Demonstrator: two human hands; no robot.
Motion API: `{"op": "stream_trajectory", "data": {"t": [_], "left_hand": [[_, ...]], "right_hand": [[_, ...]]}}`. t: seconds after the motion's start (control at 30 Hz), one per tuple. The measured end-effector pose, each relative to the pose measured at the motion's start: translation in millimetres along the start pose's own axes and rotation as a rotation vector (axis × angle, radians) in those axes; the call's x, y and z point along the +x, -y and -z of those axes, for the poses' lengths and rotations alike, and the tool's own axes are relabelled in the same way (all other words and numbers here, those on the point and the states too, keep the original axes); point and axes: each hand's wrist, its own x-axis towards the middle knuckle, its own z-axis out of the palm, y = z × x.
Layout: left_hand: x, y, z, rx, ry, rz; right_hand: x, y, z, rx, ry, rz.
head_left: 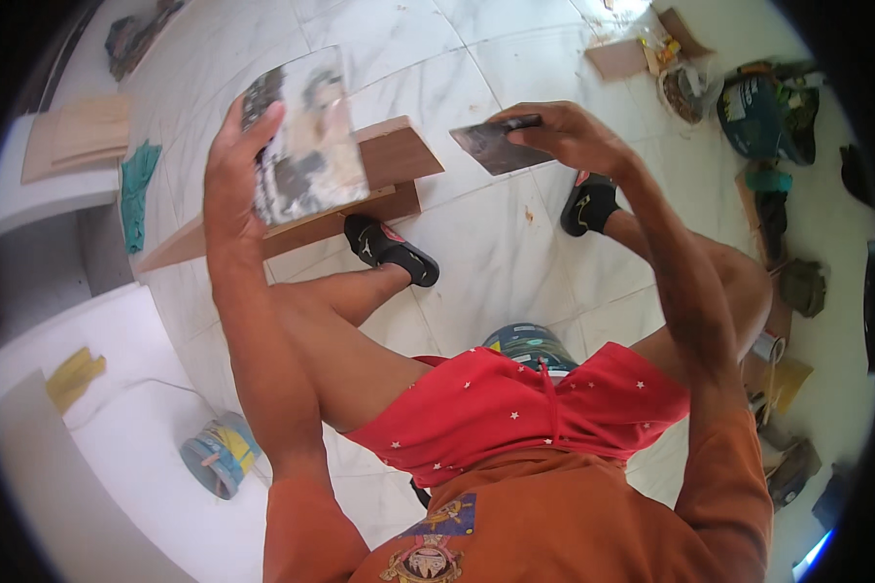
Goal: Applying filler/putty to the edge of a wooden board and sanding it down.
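Note:
My left hand (235, 155) is closed round the edge of a flat rectangular board (313, 146) smeared with white, beige and dark filler. It is raised up on the left, tilted so its smeared face shows. Across from it, my right hand (576, 134) grips a putty knife (501, 148) with a wide, dark, stained blade, pointing left toward the board and apart from it. Below the smeared board, brown wooden boards (405, 154) joined at an angle rest on the floor, partly hidden by my left hand and the smeared board.
Marble-look tiles (496, 253) cover the floor. A bucket (530, 342) shows beneath me, another bucket (220, 457) at left. Wood sheets (86, 136) lie on a white ledge with a green cloth (139, 194) beside it. At far right stand a dark bucket (763, 121) and a clear bag (683, 92).

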Motion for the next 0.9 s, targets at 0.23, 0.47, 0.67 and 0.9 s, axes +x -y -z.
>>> {"op": "stream_trajectory", "data": {"t": [0.23,0.47,0.67,0.9], "left_hand": [[12.7,-0.9,-4.5,0.096,-0.090,-0.007],[16.1,-3.5,-4.1,0.100,-0.172,0.038],[15.5,-5.4,-17.2,0.099,-0.239,-0.016],[14.4,-3.1,-27.9,0.095,-0.340,-0.016]], "right_hand": [[43.8,-140.0,-69.6,0.260,-0.206,0.001],[66.8,-162.4,-100.6,0.217,-0.347,0.201],[68.5,-171.6,-105.6,0.182,-0.375,0.185],[78.8,-178.4,-111.6,0.138,-0.385,0.238]]}}
